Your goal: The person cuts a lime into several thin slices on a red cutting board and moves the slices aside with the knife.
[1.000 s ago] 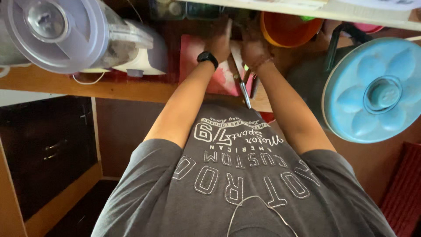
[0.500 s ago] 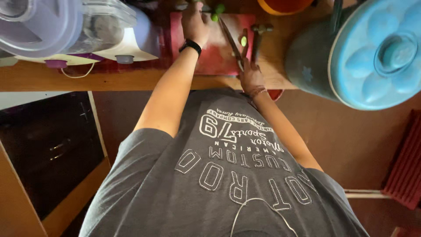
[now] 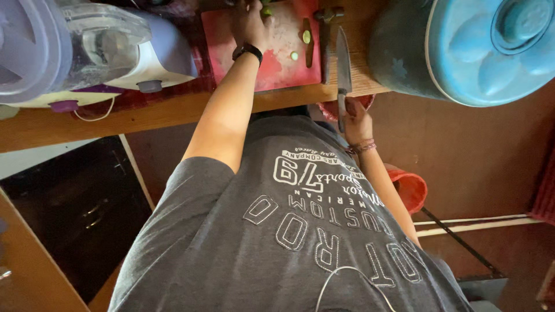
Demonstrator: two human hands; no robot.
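Observation:
My left hand [image 3: 250, 23], with a black watch on its wrist, rests on the far part of a red cutting board [image 3: 283, 66], beside small green vegetable pieces [image 3: 306, 36]. My right hand [image 3: 357, 118] is at the counter's front edge, to the right of the board. It grips the handle of a kitchen knife [image 3: 343, 58], whose blade points away from me along the board's right side. A dark long-handled tool [image 3: 325, 34] lies between the board and the blade.
A white and purple blender with a clear jar [image 3: 98, 46] stands left of the board on the wooden counter [image 3: 144, 112]. A large dark container with a light blue lid [image 3: 491, 46] stands on the right. A red bowl [image 3: 409, 186] sits lower down.
My right hand has pulled back from the board to the counter's front edge, taking the knife with it. My left hand stays on the board. The view has shifted.

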